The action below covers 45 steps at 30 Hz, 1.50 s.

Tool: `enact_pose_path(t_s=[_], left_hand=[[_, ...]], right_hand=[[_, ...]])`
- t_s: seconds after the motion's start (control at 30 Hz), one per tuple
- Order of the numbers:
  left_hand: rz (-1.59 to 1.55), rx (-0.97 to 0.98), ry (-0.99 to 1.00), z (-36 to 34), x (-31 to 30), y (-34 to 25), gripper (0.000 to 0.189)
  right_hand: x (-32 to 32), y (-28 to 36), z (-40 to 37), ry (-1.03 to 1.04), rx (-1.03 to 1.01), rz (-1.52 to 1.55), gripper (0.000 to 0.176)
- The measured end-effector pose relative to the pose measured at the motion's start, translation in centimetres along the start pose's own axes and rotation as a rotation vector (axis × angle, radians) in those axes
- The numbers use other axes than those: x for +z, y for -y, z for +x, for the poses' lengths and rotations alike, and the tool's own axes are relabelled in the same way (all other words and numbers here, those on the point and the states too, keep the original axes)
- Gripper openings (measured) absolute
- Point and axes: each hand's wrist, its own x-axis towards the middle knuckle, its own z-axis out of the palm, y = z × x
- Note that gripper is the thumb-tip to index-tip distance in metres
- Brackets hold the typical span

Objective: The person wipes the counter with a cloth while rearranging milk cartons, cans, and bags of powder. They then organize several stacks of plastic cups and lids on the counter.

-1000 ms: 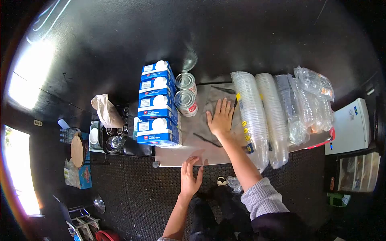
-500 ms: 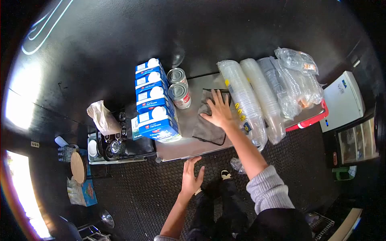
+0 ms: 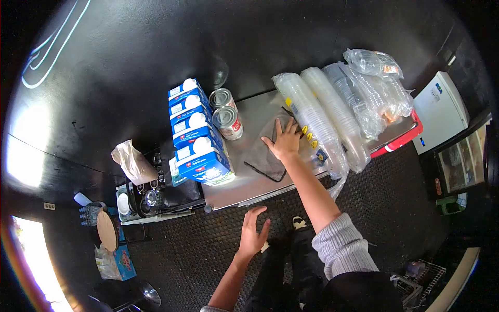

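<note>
My right hand [image 3: 285, 139] lies palm down with its fingers spread, pressing a thin grey dark-edged cloth [image 3: 268, 156] on the metal tabletop [image 3: 241, 174]. The cloth is blurred, and part of it is hidden by the hand. Close to the right of that hand lies a long plastic sleeve of clear cups [image 3: 311, 122], with a second cup sleeve [image 3: 338, 119] beside it. My left hand [image 3: 253, 231] hangs off the table's front edge, empty, fingers loosely curved and apart. Two tins [image 3: 227, 124] stand left of the cloth, next to a row of blue-and-white full cream milk cartons [image 3: 200, 158].
More bagged cups and lids [image 3: 371, 96] are piled at the right end, by a red tray edge [image 3: 400, 138]. A white mini fridge [image 3: 442, 114] stands beyond. To the left, a paper bag [image 3: 134, 162] sits among glassware. A black textured mat [image 3: 208, 249] covers the floor.
The cloth has shifted and smeared under my right hand, which stays flat on it. My left hand remains below the table edge. The whole view has tilted slightly.
</note>
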Motion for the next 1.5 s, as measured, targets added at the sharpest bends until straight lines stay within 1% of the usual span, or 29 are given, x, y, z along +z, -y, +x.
enact_pose_path(t_s=[0.1, 0.2, 0.27, 0.33, 0.4, 0.43, 0.47, 0.53, 0.57, 0.6, 0.67, 0.7, 0.73, 0.8, 0.87, 0.93, 0.97, 1.0, 1.07, 1.1, 1.13, 1.2, 1.27, 1.33, 1.37, 1.4, 1.43, 1.47, 1.5], left_hand=[[0.035, 0.026, -0.013, 1.0, 0.1, 0.2, 0.033], [0.04, 0.045, -0.036, 3.5, 0.7, 0.3, 0.036], [0.086, 0.111, -0.063, 5.4, 1.3, 0.6, 0.04], [0.07, 0.102, -0.057, 7.0, 2.1, 0.8, 0.044], [0.183, 0.141, -0.117, 8.6, 3.0, 1.0, 0.045], [0.193, 0.126, -0.042, 9.2, 3.2, 1.0, 0.048], [0.191, 0.125, -0.043, 9.8, 3.8, 1.5, 0.048], [0.493, 0.101, 0.078, 11.1, 5.1, 2.8, 0.055], [0.535, 0.045, 0.169, 11.8, 5.5, 3.1, 0.06], [0.535, 0.042, 0.171, 12.5, 5.7, 3.1, 0.06], [0.616, 0.074, 0.176, 13.9, 5.9, 3.0, 0.06], [0.621, 0.056, 0.201, 14.7, 6.0, 3.3, 0.059], [0.62, 0.054, 0.207, 14.9, 5.9, 3.4, 0.059], [0.486, 0.077, 0.299, 15.7, 4.9, 3.6, 0.057], [0.458, 0.111, 0.269, 15.7, 3.9, 3.7, 0.053], [0.226, 0.14, 0.253, 15.0, 2.5, 3.7, 0.048], [0.181, 0.171, 0.088, 14.0, 2.2, 3.2, 0.039], [0.188, 0.164, 0.076, 12.7, 1.5, 2.9, 0.039], [0.067, 0.042, -0.117, 9.6, 0.2, 2.5, 0.027], [0.064, 0.048, -0.202, 8.1, -0.3, 2.4, 0.024], [0.062, 0.056, -0.287, 6.7, -0.7, 2.4, 0.02], [0.038, -0.05, -0.413, 4.3, -1.8, 2.7, 0.017], [-0.014, -0.074, -0.526, 2.6, -2.5, 3.9, 0.018], [-0.06, -0.045, -0.631, 2.0, -2.8, 5.0, 0.028], [-0.071, -0.042, -0.68, 2.0, -2.9, 5.2, 0.049], [-0.081, -0.042, -0.681, 2.8, -3.2, 4.5, 0.049], [-0.025, -0.028, -0.754, 3.9, -3.7, 3.3, 0.058], [0.033, -0.015, -0.825, 4.8, -4.2, 2.6, 0.068], [0.0, -0.027, -0.811, 5.5, -4.5, 2.6, 0.084]], right_hand=[[0.1, -0.2, -0.6, -0.016, -0.001, 0.004, 0.087], [0.8, -0.2, -2.6, -0.075, 0.017, 0.035, 0.09], [1.0, -0.6, -4.5, -0.068, 0.03, 0.06, 0.09], [0.7, -1.0, -6.3, -0.065, 0.042, 0.091, 0.089], [0.0, -2.0, -7.7, 0.011, -0.028, 0.078, 0.084], [-0.6, -2.5, -8.0, 0.024, -0.036, 0.107, 0.075], [-0.5, -3.2, -7.7, 0.025, -0.036, 0.104, 0.075], [1.0, -5.0, -6.4, -0.404, -0.545, 0.027, 0.067], [2.0, -5.5, -5.8, -0.33, -0.613, 0.193, 0.065], [1.8, -5.8, -5.3, -0.327, -0.614, 0.194, 0.065], [1.6, -6.4, -4.6, -0.24, -0.484, 0.4, 0.067], [1.8, -6.2, -4.9, -0.231, -0.415, 0.432, 0.068], [2.2, -5.7, -5.3, -0.226, -0.411, 0.432, 0.068], [2.8, -4.5, -6.3, -0.312, -0.14, 0.458, 0.07], [3.0, -3.7, -7.3, -0.287, -0.1, 0.486, 0.071], [2.7, -2.6, -8.8, -0.315, -0.015, 0.447, 0.073], [2.4, -2.2, -9.8, -0.222, -0.052, 0.458, 0.073], [1.4, -1.8, -10.4, -0.221, -0.067, 0.463, 0.073], [0.0, -1.2, -10.9, -0.026, -0.337, 0.338, 0.072], [0.4, -0.9, -9.6, -0.122, -0.346, 0.396, 0.067], [0.9, -0.4, -7.3, -0.118, -0.354, 0.399, 0.067], [2.2, 1.1, -2.8, -0.31, -0.219, 0.378, 0.062], [2.7, 3.0, -1.9, -0.337, -0.182, 0.344, 0.059], [2.3, 4.1, -3.8, -0.361, -0.14, 0.305, 0.057], [1.6, 3.9, -6.6, -0.303, -0.272, 0.379, 0.055], [1.0, 3.5, -8.8, -0.246, -0.404, 0.448, 0.053], [1.1, 2.7, -10.0, -0.248, -0.402, 0.438, 0.053], [1.3, 1.4, -10.9, -0.196, -0.514, 0.426, 0.052], [1.4, 0.1, -11.3, -0.142, -0.625, 0.415, 0.052]])
